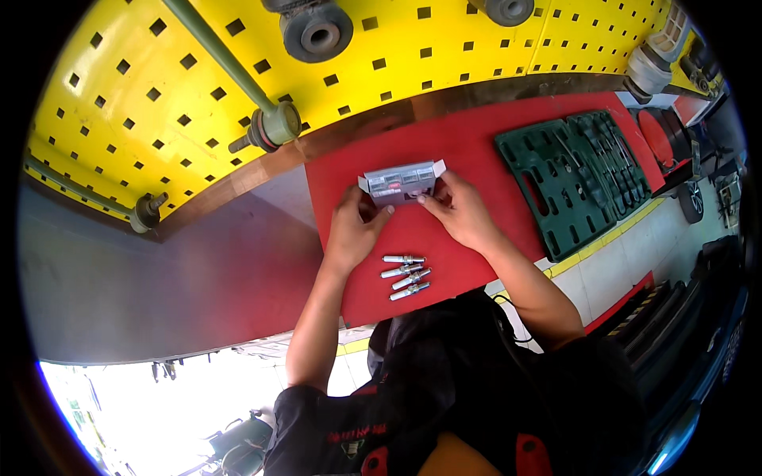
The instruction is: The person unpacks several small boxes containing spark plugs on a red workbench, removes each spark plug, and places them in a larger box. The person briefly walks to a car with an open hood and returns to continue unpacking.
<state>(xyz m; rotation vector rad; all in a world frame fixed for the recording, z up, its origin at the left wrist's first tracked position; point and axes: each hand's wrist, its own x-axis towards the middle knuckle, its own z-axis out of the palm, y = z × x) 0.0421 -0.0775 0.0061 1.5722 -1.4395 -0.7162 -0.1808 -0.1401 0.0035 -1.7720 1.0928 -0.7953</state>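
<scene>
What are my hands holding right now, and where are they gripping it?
Both hands hold a small grey cardboard box with open flaps, over the red mat. The left hand grips its left end, the right hand its right end.

Small box (401,182) sits on the mat (476,143), between my left hand (353,230) and right hand (460,210), both touching it. Four spark plugs (406,278) lie in a row on the mat, nearer me than the box. Open tool case (575,178) right of the box. Pegboard (159,103) behind the surface (159,278).
</scene>
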